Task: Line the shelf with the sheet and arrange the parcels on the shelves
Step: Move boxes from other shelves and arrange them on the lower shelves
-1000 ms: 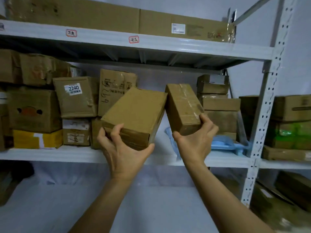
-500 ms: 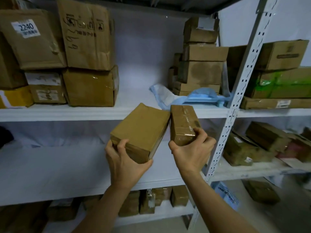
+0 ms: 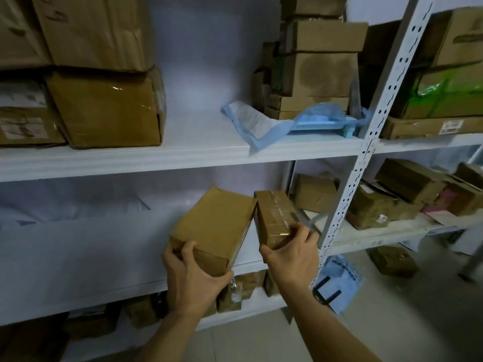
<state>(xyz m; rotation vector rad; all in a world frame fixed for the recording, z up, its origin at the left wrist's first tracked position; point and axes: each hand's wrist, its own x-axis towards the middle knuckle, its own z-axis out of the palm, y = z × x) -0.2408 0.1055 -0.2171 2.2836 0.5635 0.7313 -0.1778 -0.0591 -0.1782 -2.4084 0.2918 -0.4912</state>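
Note:
My left hand (image 3: pixel 194 276) grips the near end of a plain brown cardboard parcel (image 3: pixel 215 223), tilted, over the front of the middle shelf (image 3: pixel 78 257). That shelf is covered by a white sheet (image 3: pixel 65 212). My right hand (image 3: pixel 291 253) grips a smaller taped brown parcel (image 3: pixel 273 218) just to the right, its side almost touching the larger one. Both parcels sit at the right end of the lined shelf, near the white upright post (image 3: pixel 347 194). Whether they rest on the shelf I cannot tell.
The upper shelf (image 3: pixel 183 150) holds stacked boxes at left (image 3: pixel 104 108) and right (image 3: pixel 321 71), with a crumpled blue bag (image 3: pixel 285 121) between. More parcels fill the neighbouring bay (image 3: pixel 392 199) and the bottom shelf (image 3: pixel 235 291). A blue bag (image 3: pixel 337 280) lies on the floor.
Both hands brought the two parcels down from the upper shelf level to the lined middle shelf, and my view tilted downward with them.

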